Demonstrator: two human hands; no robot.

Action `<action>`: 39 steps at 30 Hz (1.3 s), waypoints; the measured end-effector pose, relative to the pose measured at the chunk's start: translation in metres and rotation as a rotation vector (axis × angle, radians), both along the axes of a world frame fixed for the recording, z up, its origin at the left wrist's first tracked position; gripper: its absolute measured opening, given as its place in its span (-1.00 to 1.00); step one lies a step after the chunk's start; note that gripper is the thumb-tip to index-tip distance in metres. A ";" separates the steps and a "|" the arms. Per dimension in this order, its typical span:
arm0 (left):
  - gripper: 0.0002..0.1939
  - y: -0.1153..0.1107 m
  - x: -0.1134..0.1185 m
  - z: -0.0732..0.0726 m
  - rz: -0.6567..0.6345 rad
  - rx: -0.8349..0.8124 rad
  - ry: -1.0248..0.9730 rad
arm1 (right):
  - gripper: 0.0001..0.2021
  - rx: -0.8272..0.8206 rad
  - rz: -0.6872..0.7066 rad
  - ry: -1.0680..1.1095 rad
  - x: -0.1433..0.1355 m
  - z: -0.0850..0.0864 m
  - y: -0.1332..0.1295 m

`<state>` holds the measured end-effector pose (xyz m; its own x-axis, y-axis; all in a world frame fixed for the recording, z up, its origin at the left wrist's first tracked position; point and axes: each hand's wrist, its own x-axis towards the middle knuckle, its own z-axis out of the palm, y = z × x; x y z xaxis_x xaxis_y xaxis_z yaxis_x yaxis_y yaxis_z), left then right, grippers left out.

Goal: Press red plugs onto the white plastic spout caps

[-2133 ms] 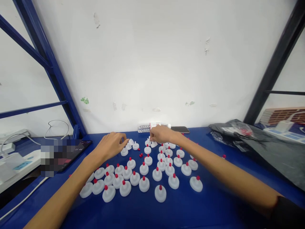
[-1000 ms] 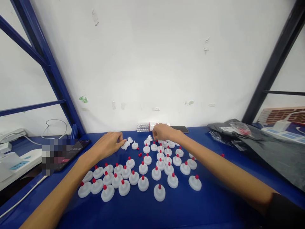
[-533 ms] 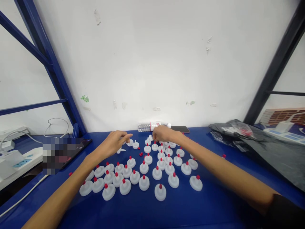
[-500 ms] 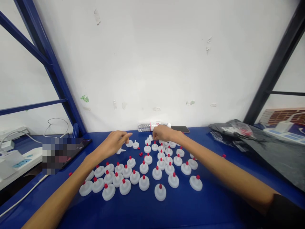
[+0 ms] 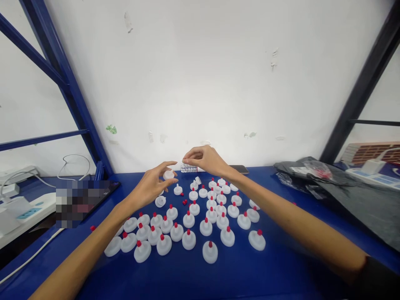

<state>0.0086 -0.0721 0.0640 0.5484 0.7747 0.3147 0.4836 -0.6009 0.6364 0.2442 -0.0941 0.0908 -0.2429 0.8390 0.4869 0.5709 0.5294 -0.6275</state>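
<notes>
1. Above the far middle of the blue bench (image 5: pixel 281 266), the person's two hands were raised and close together, just clear of the rows of caps.
2. The left hand (image 5: pixel 150 185) pinched a white cap (image 5: pixel 169 174) between thumb and fingers, its fingers narrowed round the rim.
3. The right hand (image 5: pixel 206 159) hovered just beside it with fingertips drawn together as if nipping something small; whether it held a red tip was too small to tell.
4. Below the hands stood the capped pieces (image 5: pixel 188 239), white with red tips, in loose rows and nearly touching one another.
5. A few uncapped white pieces (image 5: pixel 160 201) lay near the left hand, and loose red tips (image 5: pixel 184 202) sat among the rows.
6. To do this step well, it seemed wise to keep the cap steady and level, bring the right fingertips straight onto its spout, and press squarely.
7. Room was tight underneath: a dropped wrist could have knocked over the nearest rows.
8. Open bench lay nearer the person and to the right of the rows.
9. The far edge was crowded, with a water bottle (image 5: pixel 188 168) and a phone (image 5: pixel 239 169) lying against the wall (image 5: pixel 200 83).
10. A tablet (image 5: pixel 93 198) lay to the left, and black plastic bags (image 5: pixel 343 187) to the right, both well apart from the caps.
</notes>
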 end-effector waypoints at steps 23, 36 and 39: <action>-0.26 -0.011 0.005 0.002 -0.016 0.090 -0.044 | -0.88 -0.026 0.180 0.184 -0.031 -0.016 -0.013; -0.45 -0.011 0.003 0.004 -0.026 0.117 0.024 | -0.86 -0.074 0.160 0.085 -0.027 -0.009 -0.014; -0.52 -0.004 -0.003 0.007 0.027 0.185 0.108 | -0.88 -0.129 0.231 -0.014 -0.025 -0.011 -0.013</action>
